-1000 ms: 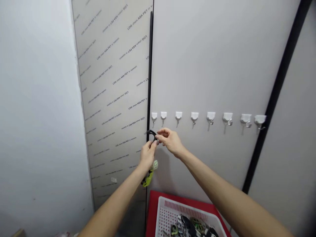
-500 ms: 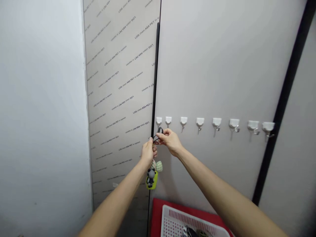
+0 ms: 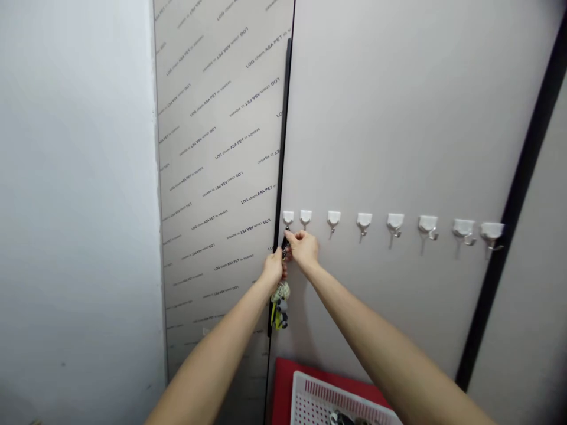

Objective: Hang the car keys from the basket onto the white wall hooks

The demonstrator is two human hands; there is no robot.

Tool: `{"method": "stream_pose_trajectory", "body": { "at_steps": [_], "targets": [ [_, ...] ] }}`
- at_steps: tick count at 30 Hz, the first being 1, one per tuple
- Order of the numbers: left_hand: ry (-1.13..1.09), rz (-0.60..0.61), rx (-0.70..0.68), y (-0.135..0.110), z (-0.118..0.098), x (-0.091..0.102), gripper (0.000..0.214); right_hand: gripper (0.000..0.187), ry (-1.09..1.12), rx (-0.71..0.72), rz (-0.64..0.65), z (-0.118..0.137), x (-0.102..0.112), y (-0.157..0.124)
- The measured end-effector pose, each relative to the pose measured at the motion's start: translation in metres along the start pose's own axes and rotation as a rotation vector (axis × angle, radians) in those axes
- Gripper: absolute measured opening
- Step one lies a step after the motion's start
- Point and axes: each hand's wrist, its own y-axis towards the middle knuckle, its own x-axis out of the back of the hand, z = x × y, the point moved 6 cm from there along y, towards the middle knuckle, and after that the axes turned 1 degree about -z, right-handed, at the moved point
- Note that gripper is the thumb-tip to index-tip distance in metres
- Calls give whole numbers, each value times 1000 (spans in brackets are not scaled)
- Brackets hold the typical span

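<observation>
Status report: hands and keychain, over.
Left hand, right hand: both on black strap, just below leftmost hook. Charms dangling beneath left hand. Right fingers partly hide strap; hooked or not, can't tell.

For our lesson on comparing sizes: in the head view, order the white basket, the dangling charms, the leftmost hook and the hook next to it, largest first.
1. White basket, though cut off by the frame
2. Dangling charms
3. Leftmost hook and next hook: too alike to rank
</observation>
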Motion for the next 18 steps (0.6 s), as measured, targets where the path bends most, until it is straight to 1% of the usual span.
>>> {"method": "stream_pose_trajectory", "body": {
  "at_steps": [3, 6, 8, 10, 12, 14, 15, 16, 17, 18],
  "targets": [
    [126, -22, -120, 5, 1, 2, 31, 23, -55, 50, 23, -5, 3, 0],
    [261, -53, -231, 7, -1, 6, 29, 20, -108, 108, 63, -8, 11, -6],
    [357, -90, -286, 5, -2, 12, 23, 17, -140, 126, 117, -15, 22, -17],
    [425, -135, -339, -1, -3, 20, 17, 15, -201, 121, 207, -30, 36, -34],
    [467, -193, -409, -14, -2, 28, 21, 13, -300, 87, 348, -54, 52, -60],
    [520, -243, -513, -35, 0, 32, 24, 12, -417, 29, 518, -85, 69, -93],
    [557, -249, -562, -48, 5, 31, 24, 12, -483, -5, 600, -103, 78, -111],
    [599, -230, -594, -61, 13, 28, 23, 12, -555, -36, 670, -120, 88, -128],
    [644, -174, -597, -74, 25, 23, 22, 12, -636, -64, 725, -137, 97, -144],
    [697, -84, -576, -84, 41, 15, 21, 12, -719, -86, 760, -153, 106, -158]
  ]
}}
